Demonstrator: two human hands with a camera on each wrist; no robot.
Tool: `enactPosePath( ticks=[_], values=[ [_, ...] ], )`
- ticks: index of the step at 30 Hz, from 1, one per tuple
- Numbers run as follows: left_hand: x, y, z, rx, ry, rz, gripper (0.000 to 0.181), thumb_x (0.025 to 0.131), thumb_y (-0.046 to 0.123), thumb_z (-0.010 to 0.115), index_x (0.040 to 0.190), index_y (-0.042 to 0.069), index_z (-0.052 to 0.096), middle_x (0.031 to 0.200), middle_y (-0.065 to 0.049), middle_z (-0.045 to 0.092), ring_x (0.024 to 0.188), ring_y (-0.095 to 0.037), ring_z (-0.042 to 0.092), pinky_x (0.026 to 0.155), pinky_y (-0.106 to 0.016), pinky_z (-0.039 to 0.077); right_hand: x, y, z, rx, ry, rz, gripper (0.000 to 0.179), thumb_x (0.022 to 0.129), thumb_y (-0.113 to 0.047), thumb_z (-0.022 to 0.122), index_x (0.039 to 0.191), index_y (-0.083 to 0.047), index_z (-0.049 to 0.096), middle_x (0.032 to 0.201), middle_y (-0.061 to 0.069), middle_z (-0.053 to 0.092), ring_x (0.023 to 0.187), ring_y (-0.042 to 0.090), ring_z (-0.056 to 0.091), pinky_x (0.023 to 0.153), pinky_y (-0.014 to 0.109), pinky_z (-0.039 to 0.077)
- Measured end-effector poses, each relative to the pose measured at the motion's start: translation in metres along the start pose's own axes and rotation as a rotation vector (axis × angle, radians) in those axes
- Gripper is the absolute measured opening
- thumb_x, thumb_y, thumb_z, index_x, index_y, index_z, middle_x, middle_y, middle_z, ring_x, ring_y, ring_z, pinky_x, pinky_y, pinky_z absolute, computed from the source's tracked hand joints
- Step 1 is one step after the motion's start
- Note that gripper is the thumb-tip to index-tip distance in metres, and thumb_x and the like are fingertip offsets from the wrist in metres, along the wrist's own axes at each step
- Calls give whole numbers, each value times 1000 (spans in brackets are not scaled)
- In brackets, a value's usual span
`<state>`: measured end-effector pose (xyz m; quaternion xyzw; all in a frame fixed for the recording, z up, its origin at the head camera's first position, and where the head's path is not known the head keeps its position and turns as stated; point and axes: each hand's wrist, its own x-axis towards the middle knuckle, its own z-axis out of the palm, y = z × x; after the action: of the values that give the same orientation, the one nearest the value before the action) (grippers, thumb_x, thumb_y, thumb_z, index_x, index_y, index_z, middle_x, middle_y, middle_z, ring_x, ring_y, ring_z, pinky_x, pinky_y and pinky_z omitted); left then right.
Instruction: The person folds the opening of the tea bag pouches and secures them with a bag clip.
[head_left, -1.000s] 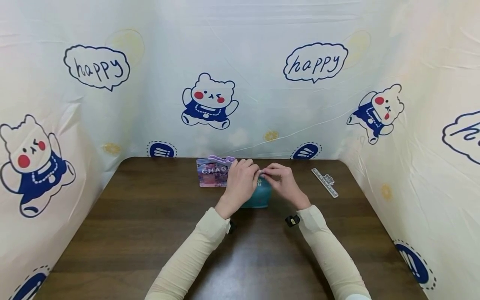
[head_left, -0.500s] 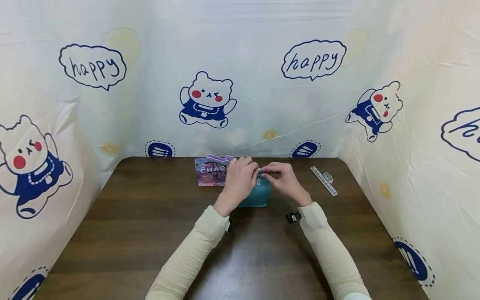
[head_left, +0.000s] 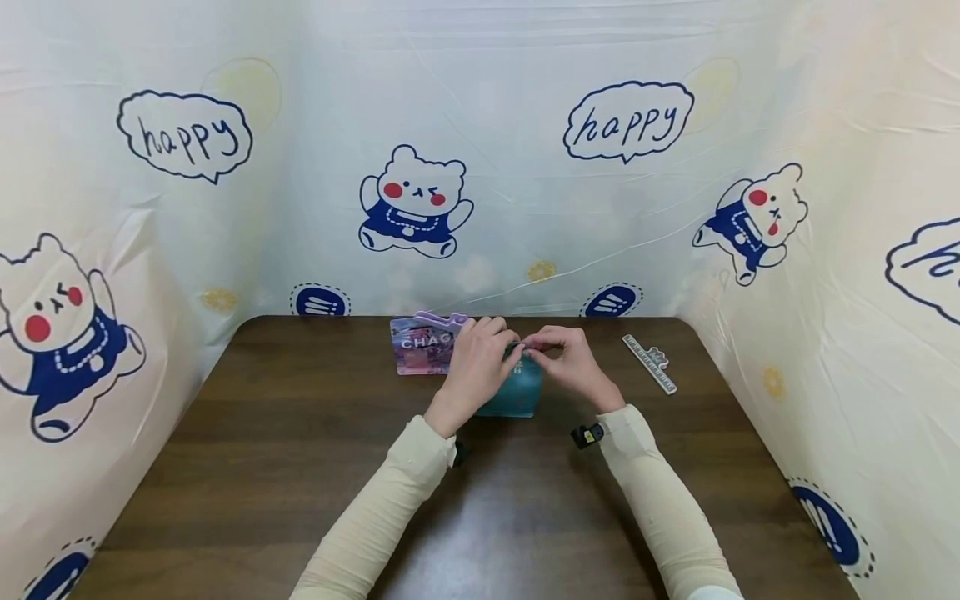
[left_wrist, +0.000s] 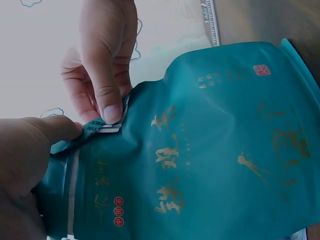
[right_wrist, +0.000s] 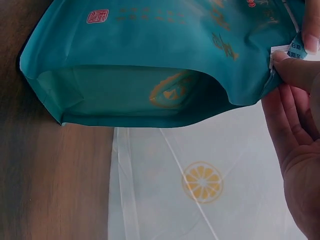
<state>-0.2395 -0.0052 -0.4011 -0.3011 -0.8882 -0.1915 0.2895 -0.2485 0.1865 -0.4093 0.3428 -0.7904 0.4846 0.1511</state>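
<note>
A teal tea pouch [head_left: 517,392] with gold characters stands on the table between the hands. In the left wrist view its front [left_wrist: 220,130] bulges, and a pale strip crosses it near the top. My left hand [head_left: 480,354] grips the pouch's top from the left and covers much of it. At the top's right corner, my right hand [head_left: 572,362] pinches the edge between thumb and fingers. A small folded piece with white and printed bands [right_wrist: 295,49] shows between the two thumbs in the right wrist view.
Behind the left hand lies a purple-pink packet [head_left: 422,354] lettered "CHAG", with a lilac clip [head_left: 442,318] along its top. To the right is a white ruler-like clip [head_left: 648,364] with a cartoon figure. Patterned cloth [head_left: 525,208] walls in the brown table [head_left: 300,483].
Both hands stay at the pouch's top with only slight finger movement. The light patch visible between the fingertips earlier is now covered or turned darker.
</note>
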Motion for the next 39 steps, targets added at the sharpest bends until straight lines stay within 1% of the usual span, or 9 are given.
enactPosePath(
  ticks=[5,7,13,17,22,25,27,31,39],
  values=[
    [-1,-2,0,-13,13,28,14,96,22,73,93,10,79,83,-1,64,80,-21,57,75,-35,40,-1,2,1,23,7,-3,15,86,13,73,98,5,78,92,18,74,81,31,72,75,35,61],
    [-1,-2,0,-13,12,30,14,97,21,72,93,10,79,84,-1,64,80,-21,57,75,-35,40,-2,4,1,40,9,0,16,85,13,73,99,5,77,93,19,74,81,30,72,76,34,61],
    [0,-5,-2,-32,-24,34,13,97,21,71,95,10,78,86,-2,65,81,-21,58,75,-35,41,-8,11,1,56,9,50,10,88,8,73,97,6,77,93,19,74,82,24,71,75,28,59],
    [2,-10,-4,-59,-39,49,14,98,23,69,97,12,77,88,-1,67,82,-19,59,74,-33,41,-8,12,-1,63,-22,55,12,91,8,69,101,8,76,96,20,73,86,24,71,77,26,58],
    [2,-15,-8,-146,-23,34,12,98,23,70,97,13,77,90,1,71,84,-17,62,75,-31,44,-7,10,-6,57,-86,84,16,94,8,66,106,7,76,100,18,72,88,25,69,78,23,57],
    [2,-16,-9,-179,-18,30,12,98,21,70,97,12,77,90,0,72,83,-17,62,76,-31,45,-7,9,-8,56,-114,93,17,93,10,66,107,8,75,101,19,72,89,31,69,78,20,56],
    [2,-17,-9,-185,-12,23,12,98,21,70,97,11,78,90,0,73,83,-17,62,76,-31,46,-7,9,-9,60,-126,84,18,91,13,66,107,9,75,100,21,71,89,36,69,79,21,56],
    [2,-14,-8,-194,12,14,12,98,18,70,96,10,79,90,-2,74,82,-19,63,76,-33,46,-7,11,-8,61,-115,66,18,89,16,67,104,10,74,97,23,71,88,40,69,80,25,58],
    [2,-6,-6,-181,31,-1,16,99,19,68,95,9,79,89,-3,75,81,-19,64,78,-35,47,-11,11,-7,16,-67,52,16,87,15,70,100,9,76,92,21,73,81,34,71,75,23,58]
  ],
)
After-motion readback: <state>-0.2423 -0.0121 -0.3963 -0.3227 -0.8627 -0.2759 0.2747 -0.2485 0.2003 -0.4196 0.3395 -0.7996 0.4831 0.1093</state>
